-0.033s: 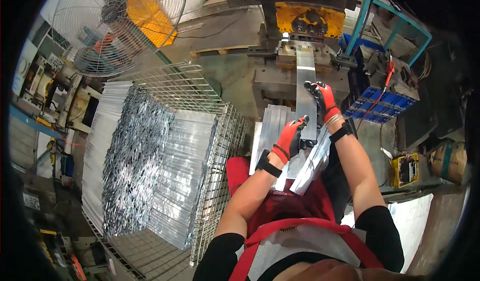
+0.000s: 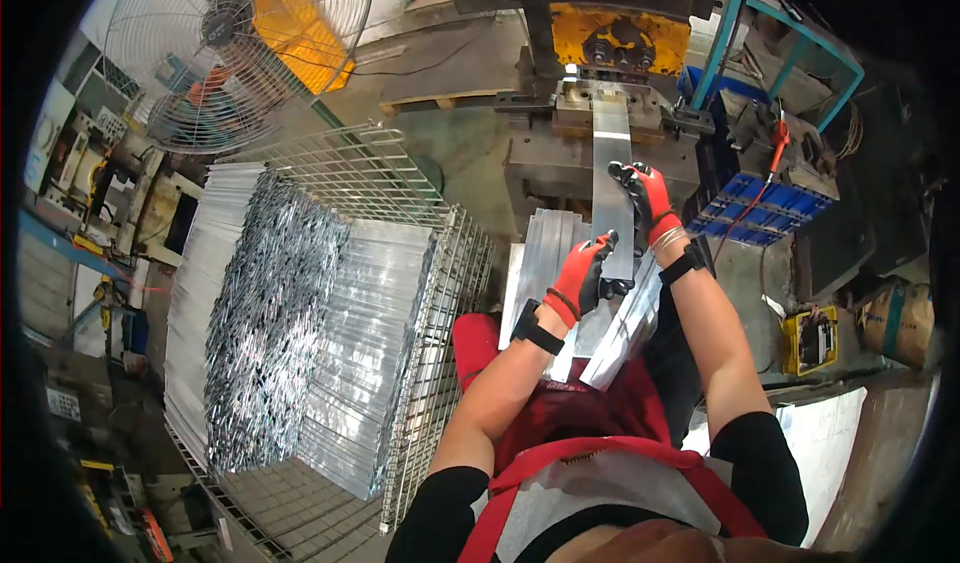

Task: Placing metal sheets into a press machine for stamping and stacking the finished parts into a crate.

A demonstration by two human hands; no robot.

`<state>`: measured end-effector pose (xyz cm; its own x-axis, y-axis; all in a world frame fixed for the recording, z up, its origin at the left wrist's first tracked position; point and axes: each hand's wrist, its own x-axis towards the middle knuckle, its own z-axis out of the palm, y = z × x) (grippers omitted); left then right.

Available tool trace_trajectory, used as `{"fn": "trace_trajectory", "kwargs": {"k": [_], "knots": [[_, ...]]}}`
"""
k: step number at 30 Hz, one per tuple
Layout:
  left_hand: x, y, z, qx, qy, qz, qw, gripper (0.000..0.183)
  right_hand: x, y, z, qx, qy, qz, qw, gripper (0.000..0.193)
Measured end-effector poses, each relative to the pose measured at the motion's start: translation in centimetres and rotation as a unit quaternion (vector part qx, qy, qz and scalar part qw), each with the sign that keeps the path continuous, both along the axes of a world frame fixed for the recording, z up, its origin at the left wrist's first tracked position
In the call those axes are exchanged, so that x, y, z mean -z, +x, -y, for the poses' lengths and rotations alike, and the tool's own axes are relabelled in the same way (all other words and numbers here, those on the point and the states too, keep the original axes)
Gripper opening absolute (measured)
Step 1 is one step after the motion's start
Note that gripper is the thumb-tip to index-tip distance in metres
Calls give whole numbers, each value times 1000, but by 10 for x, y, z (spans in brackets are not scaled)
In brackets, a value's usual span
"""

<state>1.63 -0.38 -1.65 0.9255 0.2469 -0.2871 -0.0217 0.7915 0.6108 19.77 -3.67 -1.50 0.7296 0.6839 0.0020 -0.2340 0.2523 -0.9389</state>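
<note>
A long flat metal strip [image 2: 612, 198] runs away from me, its far end lying on the die block [image 2: 572, 121] of a press. My left hand [image 2: 580, 281], in a red and black glove, is closed on the strip's near end. Farther up, my right hand [image 2: 648, 201], gloved alike, grips the strip's right edge with thumb on top. Beneath and beside my left hand, more metal strips [image 2: 550, 248] lie in a stack over my lap. Some loose strips [image 2: 625, 338] slant at the right of this stack.
At my left stands a wire mesh cage [image 2: 440, 293] filled with stacked metal strips [image 2: 370, 293]. A large fan [image 2: 230, 23] rises behind it. The press's yellow part [image 2: 620, 38] hangs over the die. Blue crates [image 2: 765, 208] and a small yellow basket [image 2: 810, 341] stand to the right.
</note>
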Motion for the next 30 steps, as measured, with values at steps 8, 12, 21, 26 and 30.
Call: {"fn": "trace_trajectory", "kwargs": {"k": [8,12,21,26,30], "knots": [[-24,-7,3,5,39,-82,996,32,-40,-21,6,21,-154,-1,988,9],[-10,-6,-1,38,-18,35,999,36,-12,-9,-2,36,-6,4,999,15],[-18,-74,-27,57,564,-112,816,35,-78,-57,63,284,-249,652,657,61],[-72,-95,-31,49,826,-86,554,26,-97,-66,92,-59,-253,799,542,43],[-93,-90,-43,-184,814,-95,543,43,-81,-58,99,-79,-249,714,650,26]]}}
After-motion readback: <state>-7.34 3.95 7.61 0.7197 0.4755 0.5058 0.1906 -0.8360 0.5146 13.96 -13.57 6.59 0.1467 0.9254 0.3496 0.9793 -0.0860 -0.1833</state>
